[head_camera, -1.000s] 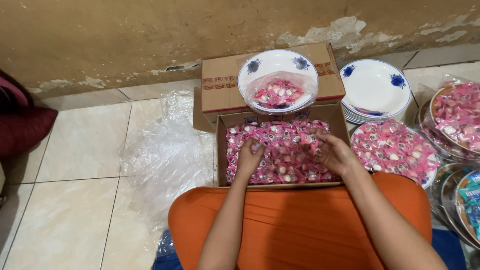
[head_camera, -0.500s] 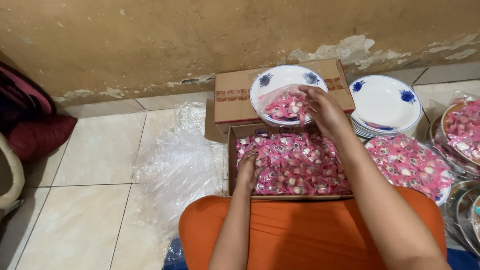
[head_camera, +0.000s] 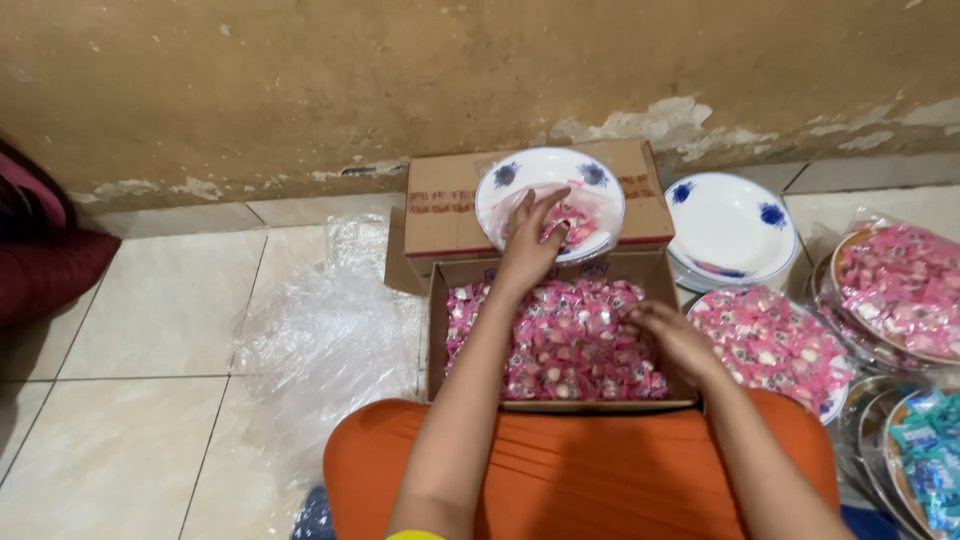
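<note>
An open cardboard box (head_camera: 437, 330) full of pink wrapped candies (head_camera: 560, 345) rests against my orange-clad lap. Behind it a white plate with blue flowers (head_camera: 500, 185), lined with clear plastic, sits on a closed carton (head_camera: 445, 210) and holds a small heap of the same candies. My left hand (head_camera: 530, 235) reaches over this plate with its fingers spread on the heap. My right hand (head_camera: 670, 335) is down in the box at its right side, fingers curled into the candies.
A stack of white blue-flowered plates (head_camera: 730, 225) stands to the right of the carton. Wrapped plates of pink candies (head_camera: 775, 345) (head_camera: 900, 285) and a tray of blue ones (head_camera: 925, 460) lie at the right. Crumpled clear plastic (head_camera: 320, 340) covers the tiles at left, a dark red cloth (head_camera: 45, 265) lies beyond, and a wall runs behind.
My right hand has come back from the plate down into the box. My left hand has left the box and reached up to the plate.
</note>
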